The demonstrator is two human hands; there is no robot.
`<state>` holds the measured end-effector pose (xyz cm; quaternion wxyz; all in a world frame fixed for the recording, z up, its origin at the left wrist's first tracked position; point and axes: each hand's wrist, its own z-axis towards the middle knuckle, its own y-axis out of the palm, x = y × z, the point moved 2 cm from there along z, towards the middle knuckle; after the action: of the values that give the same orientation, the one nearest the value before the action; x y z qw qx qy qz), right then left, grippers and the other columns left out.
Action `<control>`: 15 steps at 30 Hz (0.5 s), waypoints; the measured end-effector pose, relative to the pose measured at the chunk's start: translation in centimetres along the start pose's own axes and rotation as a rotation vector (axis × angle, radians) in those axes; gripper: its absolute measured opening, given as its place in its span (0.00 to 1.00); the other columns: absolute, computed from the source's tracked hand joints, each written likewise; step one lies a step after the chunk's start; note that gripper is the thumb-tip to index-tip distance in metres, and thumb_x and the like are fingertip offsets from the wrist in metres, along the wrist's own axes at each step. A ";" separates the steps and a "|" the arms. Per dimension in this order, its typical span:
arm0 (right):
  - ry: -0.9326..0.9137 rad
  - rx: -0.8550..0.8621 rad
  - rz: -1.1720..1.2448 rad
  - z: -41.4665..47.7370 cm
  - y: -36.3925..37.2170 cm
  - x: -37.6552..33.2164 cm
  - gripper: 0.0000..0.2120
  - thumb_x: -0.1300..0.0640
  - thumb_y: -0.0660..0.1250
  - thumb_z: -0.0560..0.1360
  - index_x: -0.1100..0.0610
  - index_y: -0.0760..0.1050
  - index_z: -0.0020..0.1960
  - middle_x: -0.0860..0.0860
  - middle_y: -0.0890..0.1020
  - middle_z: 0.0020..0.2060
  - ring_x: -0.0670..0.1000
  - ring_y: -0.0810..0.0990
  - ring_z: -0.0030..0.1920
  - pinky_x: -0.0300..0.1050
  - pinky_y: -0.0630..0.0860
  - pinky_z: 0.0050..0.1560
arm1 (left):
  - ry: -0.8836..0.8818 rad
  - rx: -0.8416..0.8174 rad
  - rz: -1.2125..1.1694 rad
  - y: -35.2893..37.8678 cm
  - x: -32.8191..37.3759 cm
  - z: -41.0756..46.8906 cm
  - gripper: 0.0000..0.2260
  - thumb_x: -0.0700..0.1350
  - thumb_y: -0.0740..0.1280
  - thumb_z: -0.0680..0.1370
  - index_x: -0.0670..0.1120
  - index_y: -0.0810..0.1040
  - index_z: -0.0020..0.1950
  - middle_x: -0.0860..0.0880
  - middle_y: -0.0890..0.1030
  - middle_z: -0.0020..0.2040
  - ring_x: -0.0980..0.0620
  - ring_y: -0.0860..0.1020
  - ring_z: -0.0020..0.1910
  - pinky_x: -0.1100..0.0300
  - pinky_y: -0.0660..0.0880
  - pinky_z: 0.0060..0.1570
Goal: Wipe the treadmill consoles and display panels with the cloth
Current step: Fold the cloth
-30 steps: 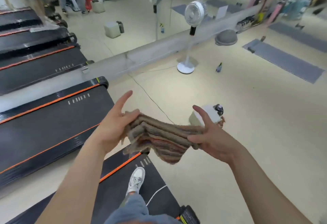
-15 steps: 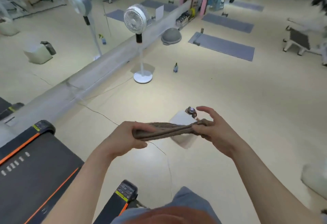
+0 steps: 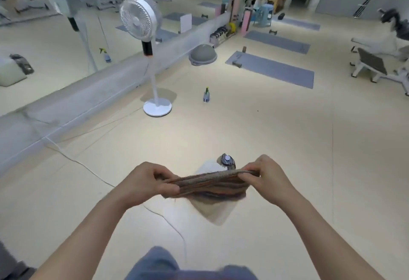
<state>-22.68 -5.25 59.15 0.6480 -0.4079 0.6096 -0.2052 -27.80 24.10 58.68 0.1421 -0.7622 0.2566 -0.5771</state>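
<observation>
Treadmills: none was in view. A second earlier their belts filled the left side, and half a second earlier one corner remained at near left. The view had swung right, away from them.
Floor cable (image 3: 84,164): it ran across the floor at left and passed under the forearms.
Standing fan (image 3: 140,17): it stood upright at far left of centre, beside the mirrored wall. Not involved.
Left hand (image 3: 152,182): its fingers were curled round the left end of the cloth, thumb on top. A second earlier they were spread and only cradled it.
Cloth (image 3: 208,185): the striped cloth was folded into a flat band and drawn level between the two hands at near centre, above the floor and touching no machine. A second earlier it hung loose and rumpled.
Spray bottle (image 3: 206,95): it stood on the floor beyond the cloth, well apart from the hands.
White box (image 3: 212,211): it lay on the floor below the cloth, partly hidden by it, with a round object at its far corner. What it was could not be told.
Right hand (image 3: 269,177): it pinched the right end of the cloth, fingers bent over the edge.
Exercise mats (image 3: 272,70): they lay at far right, unaffected.
Finding: the cloth appeared folded and ready, but no console or display panel was in sight, so no wiping was under way. The person would probably have to turn back left to reach one.
</observation>
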 end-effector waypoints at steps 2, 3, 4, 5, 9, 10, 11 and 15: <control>0.037 0.022 0.043 2.5 1.3 4.6 0.04 0.56 0.72 0.73 0.54 0.84 0.42 0.49 0.72 0.45 0.51 0.72 0.48 0.43 0.70 0.46 | -0.033 -0.097 0.101 2.5 -1.1 4.1 0.06 0.42 0.75 0.70 0.53 0.84 0.39 0.57 0.85 0.43 0.57 0.80 0.41 0.57 0.75 0.46; 0.050 0.009 0.068 3.6 1.8 6.4 0.03 0.56 0.72 0.74 0.53 0.84 0.43 0.45 0.72 0.49 0.49 0.71 0.52 0.41 0.68 0.49 | -0.050 -0.079 0.121 3.4 -1.5 6.0 0.07 0.42 0.74 0.71 0.55 0.84 0.40 0.58 0.84 0.43 0.60 0.80 0.42 0.58 0.74 0.44; 0.059 -0.028 0.080 4.5 2.3 8.0 0.03 0.57 0.71 0.74 0.52 0.85 0.44 0.43 0.72 0.54 0.47 0.70 0.56 0.39 0.66 0.52 | -0.056 -0.027 0.129 4.0 -1.9 7.8 0.08 0.42 0.74 0.72 0.57 0.84 0.41 0.58 0.83 0.44 0.62 0.78 0.44 0.60 0.72 0.44; 0.077 -0.065 0.087 5.5 2.6 9.2 0.04 0.58 0.71 0.74 0.53 0.85 0.46 0.42 0.72 0.57 0.45 0.69 0.58 0.35 0.65 0.53 | -0.057 0.031 0.130 4.5 -2.1 9.3 0.08 0.43 0.73 0.73 0.57 0.85 0.42 0.59 0.80 0.47 0.62 0.76 0.49 0.62 0.70 0.47; 0.215 -0.137 0.220 11.3 3.3 13.1 0.04 0.58 0.70 0.74 0.51 0.83 0.43 0.41 0.82 0.49 0.41 0.77 0.52 0.24 0.65 0.46 | -0.138 0.076 -0.014 5.7 -2.8 16.4 0.05 0.43 0.70 0.76 0.53 0.83 0.45 0.63 0.79 0.51 0.63 0.75 0.53 0.60 0.69 0.55; 0.263 -0.145 0.259 12.9 4.0 14.2 0.05 0.57 0.70 0.75 0.51 0.83 0.41 0.41 0.83 0.42 0.41 0.78 0.47 0.28 0.67 0.43 | -0.164 0.056 -0.057 6.1 -3.3 18.4 0.06 0.43 0.69 0.77 0.53 0.82 0.44 0.60 0.81 0.46 0.62 0.77 0.48 0.60 0.71 0.52; 0.306 -0.145 0.296 14.3 5.0 15.3 0.06 0.56 0.70 0.75 0.50 0.82 0.39 0.43 0.83 0.38 0.42 0.78 0.43 0.32 0.68 0.41 | -0.170 0.036 -0.072 6.6 -4.1 20.2 0.07 0.44 0.68 0.78 0.54 0.81 0.43 0.57 0.82 0.41 0.59 0.78 0.42 0.59 0.72 0.47; 0.433 -0.121 0.423 19.6 11.6 21.7 0.07 0.57 0.71 0.75 0.54 0.81 0.38 0.49 0.82 0.34 0.44 0.76 0.35 0.39 0.69 0.37 | -0.190 -0.009 -0.084 9.9 -10.9 29.2 0.08 0.43 0.67 0.78 0.54 0.79 0.41 0.49 0.81 0.36 0.55 0.76 0.34 0.63 0.69 0.36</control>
<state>-2.81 -9.59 35.12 0.5058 -0.2565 0.8161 -0.1111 -4.42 19.62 36.20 0.1380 -0.8243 0.2125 -0.5063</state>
